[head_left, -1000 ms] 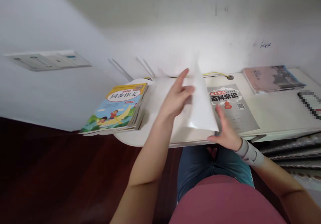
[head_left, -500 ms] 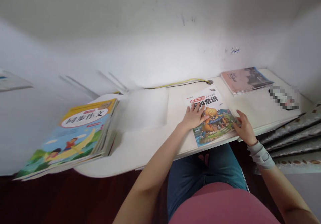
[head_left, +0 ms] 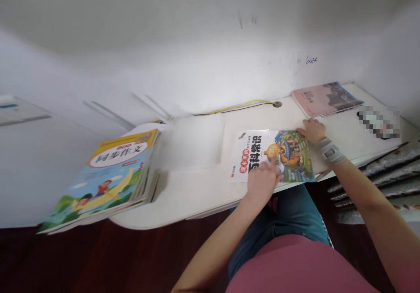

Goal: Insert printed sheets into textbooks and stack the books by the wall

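Paperback general-knowledge book (head_left: pixel 288 155), lying sideways on white desk (head_left: pixel 193 192). Left hand (head_left: pixel 262 181): open, fingers resting on its near edge. Right hand (head_left: pixel 311 131): open, pressing its far corner. Workbook stack (head_left: pixel 111 181) at left.

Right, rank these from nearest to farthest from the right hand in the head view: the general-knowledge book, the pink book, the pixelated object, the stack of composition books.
1. The general-knowledge book: directly under the right hand.
2. The pink book: just past the hand, towards the wall.
3. The pixelated object: farther right.
4. The stack of composition books: far left.
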`<state>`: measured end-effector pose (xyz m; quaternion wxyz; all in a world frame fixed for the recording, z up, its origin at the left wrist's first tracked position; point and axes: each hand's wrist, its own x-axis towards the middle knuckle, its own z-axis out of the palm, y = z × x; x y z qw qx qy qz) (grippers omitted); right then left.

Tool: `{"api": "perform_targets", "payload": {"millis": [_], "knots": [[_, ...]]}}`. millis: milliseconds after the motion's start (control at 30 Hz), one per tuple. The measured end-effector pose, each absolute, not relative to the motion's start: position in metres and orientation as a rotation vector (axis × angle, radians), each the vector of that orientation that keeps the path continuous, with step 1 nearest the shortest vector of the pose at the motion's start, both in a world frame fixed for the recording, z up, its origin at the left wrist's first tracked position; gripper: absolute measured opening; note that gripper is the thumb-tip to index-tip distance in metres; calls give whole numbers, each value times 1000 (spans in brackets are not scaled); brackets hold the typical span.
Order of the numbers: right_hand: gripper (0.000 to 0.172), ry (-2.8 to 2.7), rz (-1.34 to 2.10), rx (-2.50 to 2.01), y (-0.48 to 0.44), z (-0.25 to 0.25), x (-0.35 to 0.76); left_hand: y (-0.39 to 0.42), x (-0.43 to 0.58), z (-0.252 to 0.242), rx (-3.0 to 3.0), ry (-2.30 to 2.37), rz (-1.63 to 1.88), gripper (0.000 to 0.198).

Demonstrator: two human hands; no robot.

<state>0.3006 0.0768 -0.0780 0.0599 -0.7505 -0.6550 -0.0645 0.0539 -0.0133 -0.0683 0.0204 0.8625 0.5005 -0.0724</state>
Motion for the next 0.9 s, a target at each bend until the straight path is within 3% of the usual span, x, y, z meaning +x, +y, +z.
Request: {"api": "perform_targets", "payload": {"millis": [133, 267, 500, 567, 667, 900], "knots": [[51, -2200, -261, -1841, 80, -74, 263, 33, 57, -74, 2877, 1167, -38, 73], [50, -2494, -210, -1556, 53, -96, 240, 90, 42, -88, 2764, 1274, -98, 75], [51, -2081, -242, -2015, 55, -106, 311, 116, -20, -87, 2461, 1758, 163, 53], [47, -1874, -103, -2161, 75, -98, 327, 133, -29, -82, 2212, 1937, 229, 51], [52, -1794, 284, -2195, 109, -92, 337, 164, -31, -80, 2008, 1938, 239, 47], [54, -1810, 504, -2058, 138, -94, 339, 185, -25, -88, 1806, 1781, 494, 25]]}}
